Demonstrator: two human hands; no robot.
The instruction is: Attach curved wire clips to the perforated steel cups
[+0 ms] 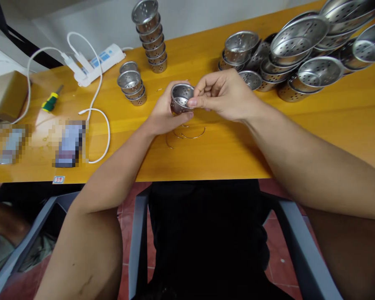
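My left hand point(166, 111) is wrapped round a small perforated metal cup point(181, 98), which tilts with its mouth towards me above the table. At the cup's right side, my right hand point(222, 94) pinches the rim between thumb and bent fingers. Whether something thin is also in that pinch is hidden. Several thin curved wires point(193, 136) lie on the table just below the cup. Left of my left hand stands a short stack of perforated cups point(130, 81), with a taller stack point(150, 38) behind it.
Many perforated cups point(320, 73) are piled at the right on the yellow table point(237, 156). A power strip point(101, 64) with white cables, a green-and-yellow screwdriver point(51, 102), a cardboard box point(8, 96) and a blurred phone point(70, 143) occupy the left. Another person's leg point(6, 221) shows lower left.
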